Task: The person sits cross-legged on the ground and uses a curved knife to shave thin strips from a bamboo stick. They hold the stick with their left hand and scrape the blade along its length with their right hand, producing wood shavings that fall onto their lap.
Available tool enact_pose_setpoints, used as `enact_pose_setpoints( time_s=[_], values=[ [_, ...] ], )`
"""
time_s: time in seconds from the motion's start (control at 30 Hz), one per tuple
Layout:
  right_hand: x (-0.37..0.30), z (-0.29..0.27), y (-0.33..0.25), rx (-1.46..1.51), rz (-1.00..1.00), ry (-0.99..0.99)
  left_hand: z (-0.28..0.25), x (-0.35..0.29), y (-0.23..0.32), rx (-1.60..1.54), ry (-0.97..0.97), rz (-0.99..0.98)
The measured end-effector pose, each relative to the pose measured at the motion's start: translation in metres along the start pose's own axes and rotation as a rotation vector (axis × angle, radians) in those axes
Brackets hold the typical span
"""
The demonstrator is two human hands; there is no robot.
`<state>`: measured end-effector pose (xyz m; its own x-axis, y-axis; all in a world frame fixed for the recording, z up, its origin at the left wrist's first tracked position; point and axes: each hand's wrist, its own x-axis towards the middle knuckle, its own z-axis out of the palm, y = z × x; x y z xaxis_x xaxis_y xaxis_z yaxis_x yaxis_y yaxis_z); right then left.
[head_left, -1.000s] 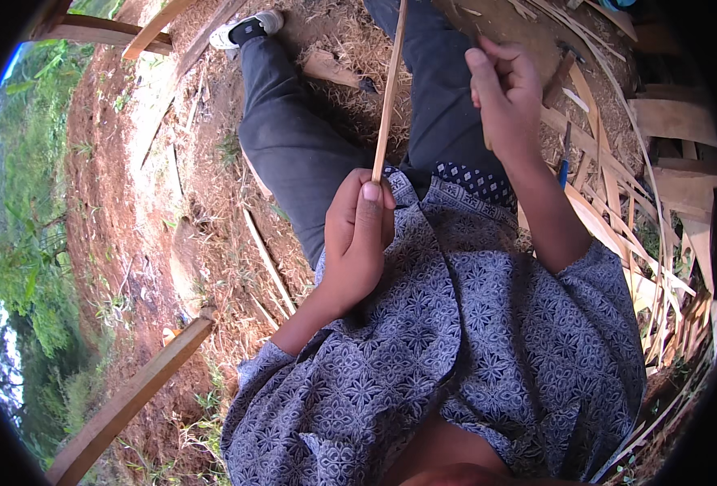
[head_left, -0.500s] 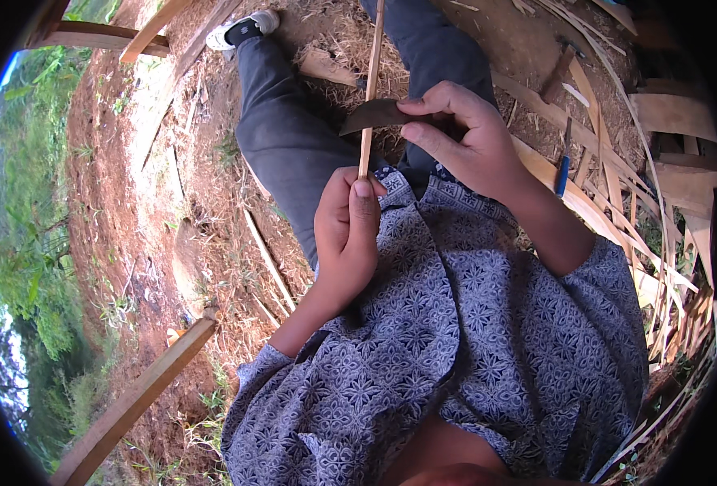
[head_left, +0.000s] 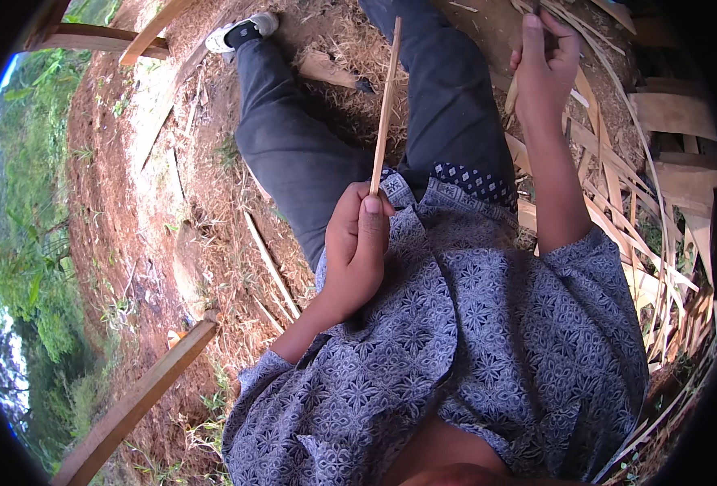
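Note:
My left hand (head_left: 358, 243) is closed in front of my waist, thumb pressed on the lower end of a thin pale wooden stick (head_left: 386, 105). The stick rises from the fist, leaning slightly right, its far end free between my legs. Far to the right, beyond my right knee, my right hand (head_left: 546, 73) is raised and closed round a knife. Only a small dark part of the knife (head_left: 534, 7) shows past the thumb, at the picture's top edge. A pale wooden piece (head_left: 510, 95), probably its handle, shows beside the palm. The rest of the blade is out of view.
Split wood strips (head_left: 625, 219) lie heaped at the right. A wooden block (head_left: 326, 69) rests on shavings between my feet. At the lower left a squared timber beam (head_left: 136, 397) slants in; other beams (head_left: 107, 38) cross the upper left. Green plants grow beyond the dirt slope.
My right hand has carried the knife off the stick, up and to the right. The stick's far end has tilted right and now shows fully. The left hand has shifted slightly down and right.

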<state>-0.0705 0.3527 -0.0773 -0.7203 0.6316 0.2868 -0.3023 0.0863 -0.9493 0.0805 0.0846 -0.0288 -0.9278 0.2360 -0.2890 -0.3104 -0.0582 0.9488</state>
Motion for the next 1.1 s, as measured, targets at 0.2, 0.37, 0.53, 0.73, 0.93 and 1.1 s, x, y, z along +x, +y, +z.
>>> enact_pose_setpoints(
  time_s=[0.2,0.37,0.53,0.73,0.93,1.1],
  values=[
    [-0.01,-0.005,-0.037,0.133,0.21,-0.171,-0.005,0.008,0.0,0.046,0.053,0.101],
    [-0.067,0.021,-0.042,0.043,0.283,-0.702,-0.004,0.019,-0.004,0.346,0.077,0.182],
    [-0.065,0.044,-0.029,-0.059,0.101,-0.706,-0.001,0.021,0.003,0.494,0.144,0.184],
    [-0.063,0.048,-0.027,0.012,0.23,-0.768,-0.014,0.027,-0.012,-0.128,-0.074,-0.025],
    [-0.064,0.043,-0.019,0.397,0.731,-0.752,-0.011,0.039,-0.012,-0.898,-0.229,-0.281],
    [-0.063,0.041,-0.016,0.22,0.656,-0.728,-0.005,0.037,-0.015,-0.572,-0.1,-0.171]
  ],
)
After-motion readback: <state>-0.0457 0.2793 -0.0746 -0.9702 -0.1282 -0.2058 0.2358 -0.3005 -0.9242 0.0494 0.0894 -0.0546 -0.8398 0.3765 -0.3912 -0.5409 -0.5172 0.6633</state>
